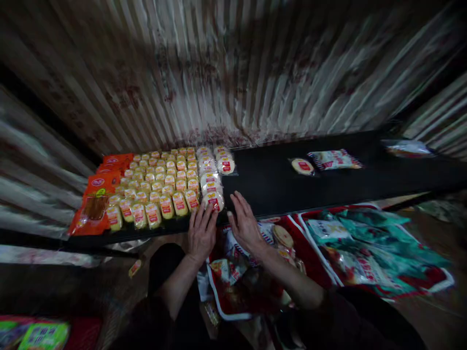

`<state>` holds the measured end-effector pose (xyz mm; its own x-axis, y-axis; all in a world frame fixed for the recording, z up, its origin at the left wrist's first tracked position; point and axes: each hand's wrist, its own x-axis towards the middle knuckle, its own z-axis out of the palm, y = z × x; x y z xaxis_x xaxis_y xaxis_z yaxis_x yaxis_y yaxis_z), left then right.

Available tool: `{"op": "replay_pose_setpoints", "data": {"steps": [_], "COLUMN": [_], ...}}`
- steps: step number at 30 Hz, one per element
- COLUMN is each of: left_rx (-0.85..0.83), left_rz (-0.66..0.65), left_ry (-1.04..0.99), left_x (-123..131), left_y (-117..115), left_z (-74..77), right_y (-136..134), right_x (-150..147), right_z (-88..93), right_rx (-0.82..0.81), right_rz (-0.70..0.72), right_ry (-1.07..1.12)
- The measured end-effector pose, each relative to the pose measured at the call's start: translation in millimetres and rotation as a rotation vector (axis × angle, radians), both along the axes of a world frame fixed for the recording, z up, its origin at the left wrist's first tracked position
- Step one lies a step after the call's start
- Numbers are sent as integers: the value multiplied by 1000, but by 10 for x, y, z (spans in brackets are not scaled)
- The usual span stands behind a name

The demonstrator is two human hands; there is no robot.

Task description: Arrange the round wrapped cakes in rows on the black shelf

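Observation:
My left hand [202, 234] has its fingers stretched out, the tips at the front round wrapped cake [213, 200] of a column of overlapping pale cakes. Just right of it my right hand [246, 227] is held open over the shelf's front edge, with nothing seen in it. A second, shorter column of round wrapped cakes [226, 166] lies at the back, behind my right hand. To the left stand several rows of small yellow wrapped cakes [167, 206] with red and orange labels. Below my hands is a red bin with a white rim [233, 317], holding mixed packaged snacks.
The black shelf [266, 189] runs along a corrugated wall [233, 87]. Orange snack packets [97, 194] lie at its left end. Farther right are a single round cake [302, 166], a white-and-red packet [334, 159] and a clear packet [407, 148]. Teal packets [386, 243] fill another bin.

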<state>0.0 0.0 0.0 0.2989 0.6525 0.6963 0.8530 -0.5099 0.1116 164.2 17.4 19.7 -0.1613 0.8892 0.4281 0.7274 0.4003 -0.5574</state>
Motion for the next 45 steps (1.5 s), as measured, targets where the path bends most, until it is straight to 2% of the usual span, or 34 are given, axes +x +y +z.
{"op": "replay_pose_setpoints", "data": {"steps": [4, 9, 12, 18, 24, 27, 29, 34, 40, 45], "left_rx": [19, 0, -57, -133, -94, -99, -111, -99, -123, -87], "left_rz": [-48, -293, -382, -420, -504, -463, -421, -393, -377, -323], "left_ry": [-68, -91, -56, -64, -22, -37, -46, -97, -201, -239], "left_x": [41, 95, 93, 112, 197, 183, 175, 311, 640, 682], "left_y": [-13, -211, -314, -353, -390, -356, -309, -279, -572, -791], "left_z": [3, 46, 37, -20, -192, -256, -244, -106, 24, 67], "right_y": [-45, -165, -281, -538, -570, -533, -512, -406, -240, -436], "right_x": [150, 208, 216, 284, 546, 762, 901, 1147, 1212, 1113], "right_z": [-3, 34, 66, 69, -90, -181, -194, -38, 152, 164], "right_rx": [16, 26, 14, -34, -7, 36, 36, 13, -38, -59], "right_rz": [-37, -58, -102, -194, -226, -243, -241, -210, -207, -190], "right_ry": [17, 8, -3, 14, 34, 11, 0, 15, 87, 190]}}
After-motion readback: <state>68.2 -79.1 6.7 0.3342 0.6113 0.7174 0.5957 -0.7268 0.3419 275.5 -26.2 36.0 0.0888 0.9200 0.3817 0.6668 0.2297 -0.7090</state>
